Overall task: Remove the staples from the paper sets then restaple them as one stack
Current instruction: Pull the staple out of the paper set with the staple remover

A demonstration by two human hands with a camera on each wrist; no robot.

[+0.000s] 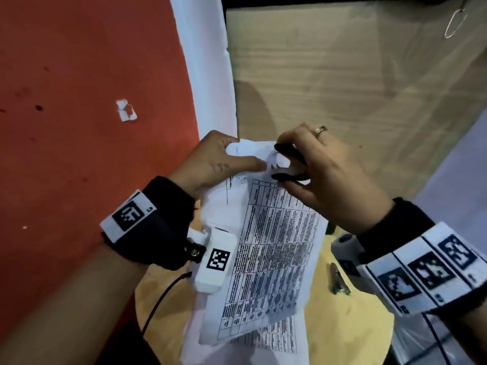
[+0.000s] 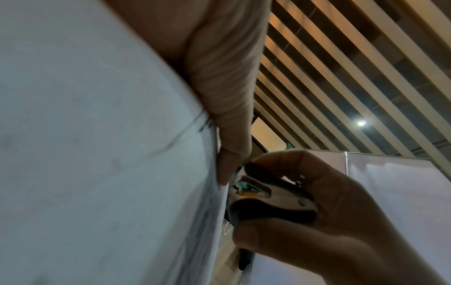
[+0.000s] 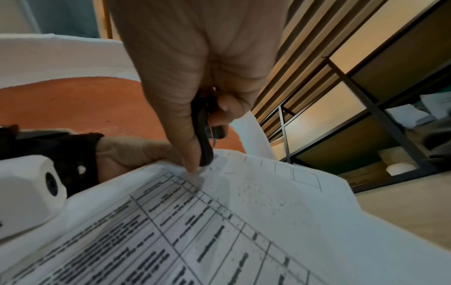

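A set of printed paper sheets [image 1: 266, 248] with tables is held up over a round yellow table [image 1: 347, 317]. My left hand [image 1: 224, 159] grips the top left corner of the paper set [image 2: 97, 154], thumb on the front. My right hand [image 1: 321, 169] holds a black staple remover [image 1: 288, 163] between thumb and fingers, its claws at the crumpled top corner. In the right wrist view the staple remover [image 3: 205, 135] points down onto the paper set [image 3: 244, 221]. From the left wrist, the staple remover [image 2: 270, 200] shows its metal claws at the paper's edge.
More sheets [image 1: 263, 346] lie on the table under the held set. A small dark green object [image 1: 338, 281] lies on the table at the right. A wooden board [image 1: 342, 75] with a paper clip [image 1: 454, 22] stands behind. A paper scrap [image 1: 126, 110] lies on the red floor.
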